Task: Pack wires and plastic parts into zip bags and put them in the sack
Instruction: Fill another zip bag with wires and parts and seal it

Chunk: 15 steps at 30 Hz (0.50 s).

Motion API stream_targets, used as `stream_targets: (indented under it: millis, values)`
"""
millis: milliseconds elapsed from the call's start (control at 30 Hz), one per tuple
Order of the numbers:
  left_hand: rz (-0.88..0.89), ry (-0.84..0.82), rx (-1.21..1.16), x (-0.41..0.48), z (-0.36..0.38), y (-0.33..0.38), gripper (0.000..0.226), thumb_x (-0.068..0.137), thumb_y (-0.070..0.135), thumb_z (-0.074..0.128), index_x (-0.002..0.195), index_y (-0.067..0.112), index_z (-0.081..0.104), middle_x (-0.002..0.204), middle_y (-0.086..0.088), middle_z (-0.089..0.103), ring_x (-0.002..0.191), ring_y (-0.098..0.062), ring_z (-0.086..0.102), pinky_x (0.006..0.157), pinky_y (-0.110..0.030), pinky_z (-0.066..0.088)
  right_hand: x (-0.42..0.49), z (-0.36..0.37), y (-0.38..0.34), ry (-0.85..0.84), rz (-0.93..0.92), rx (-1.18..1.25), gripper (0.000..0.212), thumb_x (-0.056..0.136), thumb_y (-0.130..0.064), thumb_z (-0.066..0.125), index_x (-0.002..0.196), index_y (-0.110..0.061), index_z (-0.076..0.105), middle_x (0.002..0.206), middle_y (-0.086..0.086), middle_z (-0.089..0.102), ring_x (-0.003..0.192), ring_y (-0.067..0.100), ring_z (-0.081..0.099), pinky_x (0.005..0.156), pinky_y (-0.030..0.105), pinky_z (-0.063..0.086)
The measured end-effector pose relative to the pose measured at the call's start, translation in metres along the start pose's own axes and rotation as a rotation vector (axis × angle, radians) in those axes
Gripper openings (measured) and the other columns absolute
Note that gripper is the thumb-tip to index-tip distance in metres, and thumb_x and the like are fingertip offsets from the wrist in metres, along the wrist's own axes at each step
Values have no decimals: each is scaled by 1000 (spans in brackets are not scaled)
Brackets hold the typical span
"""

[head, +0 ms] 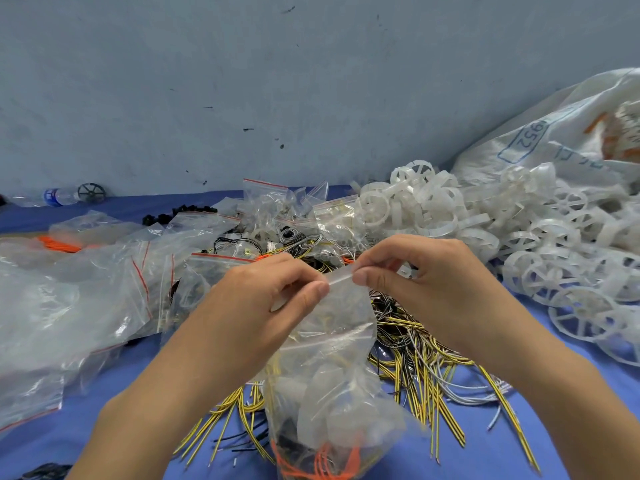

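A clear zip bag [332,375] hangs in front of me, holding white plastic parts with orange and yellow wires at its bottom. My left hand [266,292] pinches the left end of the bag's top strip. My right hand [415,271] pinches the right end of the same strip. Under the bag lies a heap of yellow-black, black and white wires [426,368] on the blue cloth. White plastic wheel parts [485,223] are piled to the right. The white sack [561,133] lies behind that pile at the far right.
Empty and filled zip bags [86,292] with red strips cover the left side. Orange wires [59,244] and black parts [180,213] lie further back. A water bottle [55,196] rests by the grey wall [242,81]. Bare blue cloth [114,393] shows at the lower left.
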State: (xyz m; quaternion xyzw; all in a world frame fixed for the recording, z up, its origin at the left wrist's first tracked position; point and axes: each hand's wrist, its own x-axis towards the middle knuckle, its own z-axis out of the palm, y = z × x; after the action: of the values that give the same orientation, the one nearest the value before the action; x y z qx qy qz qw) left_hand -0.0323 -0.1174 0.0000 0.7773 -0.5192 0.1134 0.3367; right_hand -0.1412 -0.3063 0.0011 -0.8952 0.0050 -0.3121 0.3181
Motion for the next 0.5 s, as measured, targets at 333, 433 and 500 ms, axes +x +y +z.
stream_targets:
  millis: [333, 433, 500]
  values:
    - [-2, 110, -52, 2, 7, 11, 21, 92, 43, 54, 91, 28, 69, 81, 19, 63, 78, -1, 59, 66, -9, 39, -1, 17, -5, -7, 4, 184, 3, 88, -39, 66, 87, -36, 68, 85, -20, 68, 83, 6, 63, 72, 12, 45]
    - [-12, 137, -38, 2, 9, 11, 22, 92, 46, 53, 92, 31, 69, 81, 20, 61, 79, -3, 59, 65, -11, 40, -2, 27, -5, 18, 73, 382, 11, 85, -42, 67, 86, -32, 68, 82, -17, 70, 74, 3, 63, 68, 16, 47]
    - [-16, 144, -21, 2, 10, 11, 22, 93, 47, 52, 93, 33, 69, 82, 21, 60, 79, -3, 59, 65, -14, 42, -2, 33, -5, 52, 82, 420, 5, 88, -33, 70, 85, -30, 69, 79, -14, 70, 70, 3, 61, 66, 17, 46]
